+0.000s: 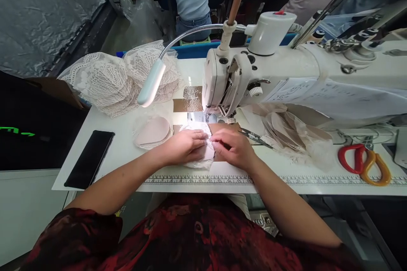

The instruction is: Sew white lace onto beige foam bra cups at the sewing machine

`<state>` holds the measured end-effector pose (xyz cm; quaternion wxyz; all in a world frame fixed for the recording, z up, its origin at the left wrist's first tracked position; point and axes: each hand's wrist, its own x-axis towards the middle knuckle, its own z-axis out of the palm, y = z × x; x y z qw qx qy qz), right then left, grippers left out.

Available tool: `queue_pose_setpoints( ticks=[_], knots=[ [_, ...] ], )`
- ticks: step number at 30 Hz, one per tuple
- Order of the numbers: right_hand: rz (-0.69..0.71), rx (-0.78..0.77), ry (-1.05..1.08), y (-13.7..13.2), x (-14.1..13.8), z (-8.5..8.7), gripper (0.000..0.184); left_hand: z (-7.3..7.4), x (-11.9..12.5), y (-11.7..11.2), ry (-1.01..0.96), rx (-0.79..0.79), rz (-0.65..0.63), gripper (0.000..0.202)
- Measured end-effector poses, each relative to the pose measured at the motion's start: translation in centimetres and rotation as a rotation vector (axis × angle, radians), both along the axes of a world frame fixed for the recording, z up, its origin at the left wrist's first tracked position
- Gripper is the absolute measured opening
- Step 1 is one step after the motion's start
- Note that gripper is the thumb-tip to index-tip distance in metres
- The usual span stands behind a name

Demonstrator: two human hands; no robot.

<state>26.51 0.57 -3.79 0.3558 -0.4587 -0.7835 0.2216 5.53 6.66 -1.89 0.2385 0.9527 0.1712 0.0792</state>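
A white lace-edged fabric cup piece (208,152) lies on the machine bed, just in front of the sewing machine's needle area (208,117). My left hand (190,146) rests flat on it from the left, fingers stretched out and pressing it down. From the other side, my right hand (231,146) pinches its right edge between thumb and fingers. Part of the piece is hidden under my hands. A stack of beige oval pads (153,131) lies left of my left hand. Dark thread snips (257,137) lie just right of my right hand.
Lace cups (104,80) are piled at the back left, under a lamp (152,82). A black phone (89,159) lies at the left edge. Beige fabric pieces (286,131) and scissors (365,163) lie to the right. A printed ruler (197,181) runs along the front. People sit beyond.
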Motion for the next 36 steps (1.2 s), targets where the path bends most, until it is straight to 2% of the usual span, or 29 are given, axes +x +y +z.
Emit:
queue_pose_setpoints(
  ticks=[3,6,12,15,20,27,36],
  knots=[
    [0.142,0.041,-0.229,-0.1,-0.5,-0.2,0.021,-0.6,-0.4,0.0,0.092,0.133,0.224,0.035],
    [0.117,0.042,-0.442,0.0,-1.0,-0.3,0.025,-0.3,-0.4,0.4,0.181,0.216,0.315,0.037],
    [0.02,0.037,-0.455,0.3,-1.0,-0.5,0.028,0.6,0.1,1.9,0.244,0.227,0.227,0.041],
    [-0.052,0.021,-0.464,0.4,-0.9,-0.4,0.021,0.7,0.3,2.6,0.248,0.226,0.188,0.046],
    [-0.155,-0.022,-0.616,0.7,-1.0,-0.3,0.03,0.3,0.6,3.0,0.224,0.227,0.17,0.051],
    [-0.242,0.005,-0.717,1.0,-1.5,-0.6,0.029,-0.7,0.8,3.9,0.202,0.207,0.154,0.057],
    [-0.311,-0.031,-0.728,1.7,-1.6,-0.8,0.03,-1.0,1.1,5.5,0.189,0.172,0.089,0.056]
  ],
)
